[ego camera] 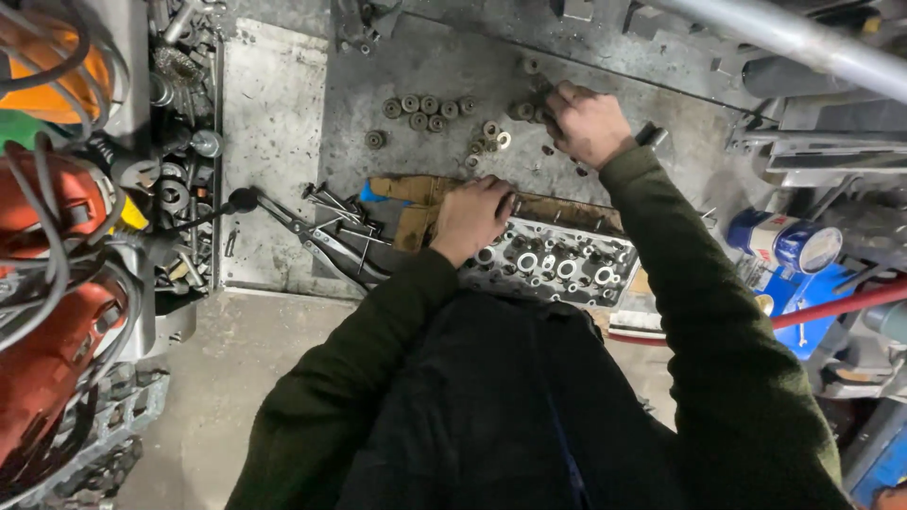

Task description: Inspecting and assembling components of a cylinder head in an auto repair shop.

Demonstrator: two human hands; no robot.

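Closed loosely, the right hand (pixel 588 121) reaches to the far side of the bench (pixel 274 142) and its fingers curl over a few small round parts (pixel 521 110); whether it really pinches one of them I cannot tell, because the knuckles hide the fingertips. The left hand (pixel 472 215) lies as a soft fist on the far edge of the cylinder head (pixel 557 263), pressing on it and not gripping anything that I can see. It seems to steady the head while the other arm stretches out.

The head lies flat near the front edge of the bench, right before the person, on pieces of brown cardboard (pixel 416 194), which probably protect its face from the steel. Its long axis goes left to right, a little tilted, with the right end nearer to the person. The side with the round holes faces up.

More rings (pixel 427 110) sit in a loose group at the far middle of the bench, set apart as if sorted. Thin valves (pixel 342 215) lie spread left of the head, beside a long lever tool (pixel 312 236). A tray of sockets (pixel 184 142) stands along the left edge, and a blue can (pixel 784 238) is at the right.
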